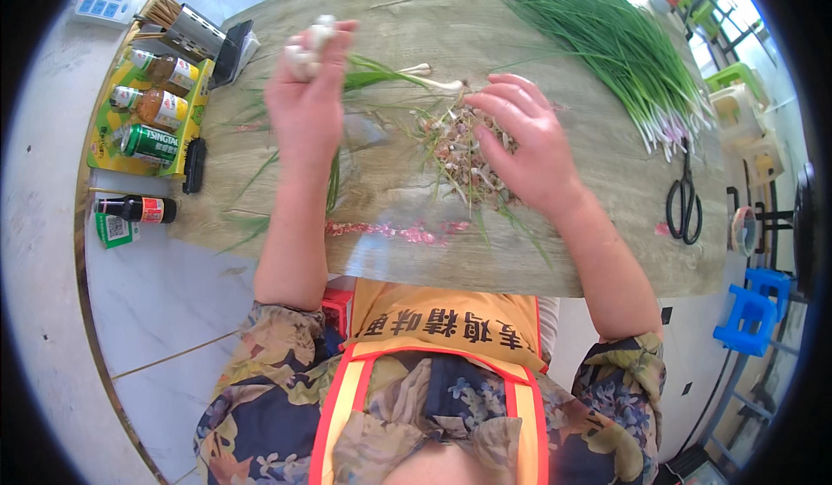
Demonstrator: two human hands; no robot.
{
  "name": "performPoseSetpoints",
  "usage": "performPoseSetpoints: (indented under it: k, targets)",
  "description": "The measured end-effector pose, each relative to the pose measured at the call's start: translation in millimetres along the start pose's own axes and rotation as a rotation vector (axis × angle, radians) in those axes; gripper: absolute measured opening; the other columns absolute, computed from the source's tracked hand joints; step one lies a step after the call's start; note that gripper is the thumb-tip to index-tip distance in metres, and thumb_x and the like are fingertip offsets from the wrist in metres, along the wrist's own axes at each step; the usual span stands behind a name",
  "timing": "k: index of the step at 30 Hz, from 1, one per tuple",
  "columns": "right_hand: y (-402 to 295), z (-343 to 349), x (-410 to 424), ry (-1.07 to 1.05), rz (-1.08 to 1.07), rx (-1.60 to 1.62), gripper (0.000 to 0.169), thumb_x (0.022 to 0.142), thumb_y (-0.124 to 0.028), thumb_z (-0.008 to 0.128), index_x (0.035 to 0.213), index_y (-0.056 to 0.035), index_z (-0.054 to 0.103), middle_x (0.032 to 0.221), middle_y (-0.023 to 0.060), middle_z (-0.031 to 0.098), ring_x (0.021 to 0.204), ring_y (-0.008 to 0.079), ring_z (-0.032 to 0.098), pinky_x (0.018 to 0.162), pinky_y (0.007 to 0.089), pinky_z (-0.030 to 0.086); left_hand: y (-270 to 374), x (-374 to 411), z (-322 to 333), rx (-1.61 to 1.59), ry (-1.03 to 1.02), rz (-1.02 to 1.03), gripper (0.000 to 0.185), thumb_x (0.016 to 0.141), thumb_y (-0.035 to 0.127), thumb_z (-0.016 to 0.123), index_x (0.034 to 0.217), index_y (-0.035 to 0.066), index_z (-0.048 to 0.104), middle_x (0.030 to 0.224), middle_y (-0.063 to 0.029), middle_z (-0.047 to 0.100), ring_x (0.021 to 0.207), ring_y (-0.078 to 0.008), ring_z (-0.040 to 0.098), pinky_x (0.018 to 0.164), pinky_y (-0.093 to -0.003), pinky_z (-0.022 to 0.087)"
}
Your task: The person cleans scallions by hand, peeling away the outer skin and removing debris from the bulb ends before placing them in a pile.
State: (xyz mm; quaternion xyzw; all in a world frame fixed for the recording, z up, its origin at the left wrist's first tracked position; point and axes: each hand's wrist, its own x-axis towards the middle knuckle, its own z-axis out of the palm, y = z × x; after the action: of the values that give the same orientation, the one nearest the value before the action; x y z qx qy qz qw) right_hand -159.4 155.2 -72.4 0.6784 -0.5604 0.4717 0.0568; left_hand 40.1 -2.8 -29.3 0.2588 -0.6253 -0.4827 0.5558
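Observation:
My left hand (pixel 309 88) is raised over the wooden-patterned table and closed around several white bulbs (pixel 312 49) of a garlic-like plant. Beneath and beside it lie green-stemmed plants, with a white bulb (pixel 445 84) reaching toward the middle. My right hand (pixel 526 134) is spread over the right side of a pile of dry skins and root trimmings (pixel 461 153), its fingertips close to that bulb's root end; whether they touch it I cannot tell. A large bundle of thin green stalks (pixel 604 43) with white and purplish ends lies at the upper right.
Black-handled scissors (pixel 684 205) lie at the table's right side. On the left are a yellow box (pixel 104 140) with bottles and a can, a dark sauce bottle (pixel 140 209), a metal chopstick holder (pixel 195 30) and a black phone-like object (pixel 231 52). Blue stools (pixel 747 319) stand at lower right.

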Motion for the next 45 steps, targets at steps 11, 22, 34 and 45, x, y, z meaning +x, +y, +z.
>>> performPoseSetpoints:
  k: [11,22,34,45]
  targets:
    - [12,7,-8,-0.092,0.030,-0.037,0.018,0.085,-0.004,0.073,0.103,-0.0024,0.074,0.108,0.0121,0.072,0.121,0.0392,0.062,0.101,0.0494,0.051,68,31,-45,0.037,0.220,0.177,0.022,0.105,0.016,0.065,0.114,-0.003,0.071,0.097,-0.0070,0.074,0.083,-0.0162,0.066,0.077,-0.0299,0.053]
    - [7,7,-8,-0.100,0.005,-0.003,0.013,0.087,-0.003,0.071,0.100,-0.0005,0.074,0.104,0.0131,0.072,0.115,0.0385,0.064,0.098,0.0482,0.053,92,54,-74,0.740,0.301,0.837,0.014,0.091,0.004,0.077,0.105,0.003,0.076,0.099,-0.0049,0.078,0.084,-0.0099,0.070,0.071,-0.0257,0.057]
    - [10,6,-2,-0.034,-0.029,0.000,0.015,0.089,-0.005,0.072,0.103,0.0002,0.072,0.106,0.0158,0.071,0.114,0.0401,0.063,0.100,0.0494,0.051,-49,24,-10,1.025,-0.557,0.032,0.018,0.088,0.011,0.074,0.105,0.004,0.076,0.109,-0.0155,0.067,0.099,-0.0342,0.066,0.086,-0.0422,0.053]
    - [5,4,-4,0.015,-0.013,-0.040,0.021,0.088,-0.004,0.073,0.109,-0.0004,0.072,0.119,0.0151,0.068,0.125,0.0417,0.057,0.105,0.0506,0.048,-57,15,-11,0.805,-0.484,0.096,0.026,0.087,0.012,0.079,0.110,0.001,0.072,0.114,-0.0114,0.069,0.098,-0.0266,0.067,0.087,-0.0375,0.054]
